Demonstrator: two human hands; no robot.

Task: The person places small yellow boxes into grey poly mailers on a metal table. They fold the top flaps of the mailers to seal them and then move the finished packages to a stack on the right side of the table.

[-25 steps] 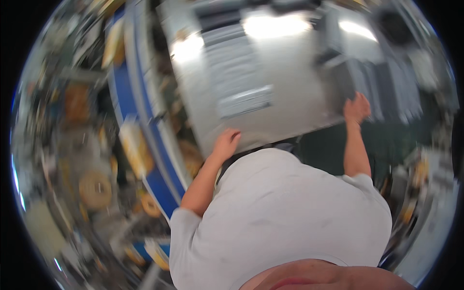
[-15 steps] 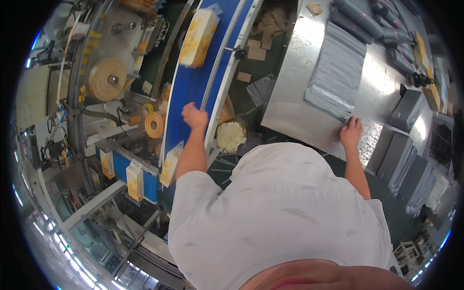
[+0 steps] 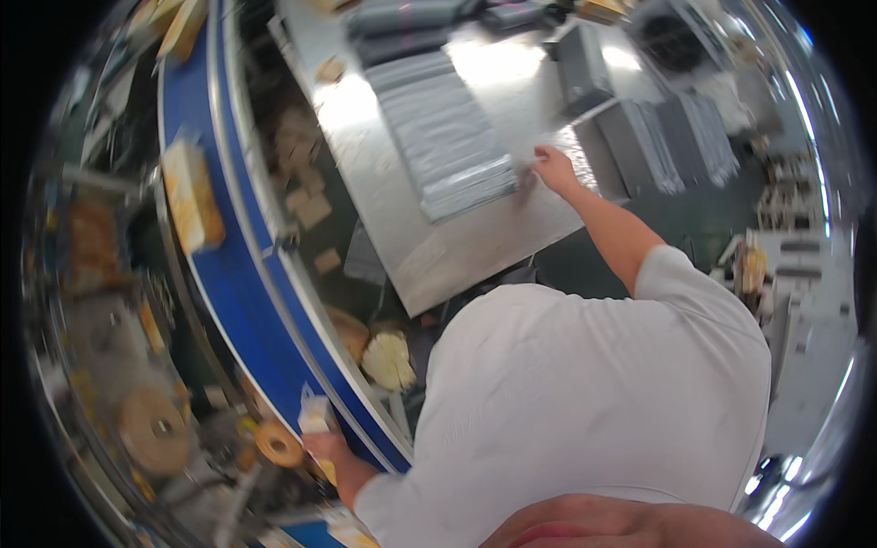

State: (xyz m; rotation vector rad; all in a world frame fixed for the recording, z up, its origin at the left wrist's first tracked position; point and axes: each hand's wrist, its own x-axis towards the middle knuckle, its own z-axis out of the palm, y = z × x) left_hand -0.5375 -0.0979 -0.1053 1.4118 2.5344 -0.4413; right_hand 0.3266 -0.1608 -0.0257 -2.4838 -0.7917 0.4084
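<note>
My left hand (image 3: 326, 447) is closed around a white-and-yellow soft pack (image 3: 316, 416) with a clear, crimped end, at the near end of the blue conveyor belt (image 3: 265, 324). My fingers hide part of the pack. Over the metal table (image 3: 457, 248), my right hand (image 3: 555, 171) hovers just right of a stack of flat grey plastic bags (image 3: 448, 137). Its fingers are half bent and apart, slightly blurred, with nothing visible in them. Farther up the belt lies another white-and-yellow pack (image 3: 194, 196).
Rolled grey bags (image 3: 411, 16) lie at the table's far side. Grey boxes (image 3: 585, 68) and upright stacks of grey sheets (image 3: 639, 142) stand to the right. Cardboard scraps (image 3: 309, 208) litter the floor between belt and table. Tape rolls (image 3: 278, 444) sit left of the belt.
My view has swung right. My left hand, empty over the belt before, now grips a pack. My right hand has come away from the edge of the bag stack.
</note>
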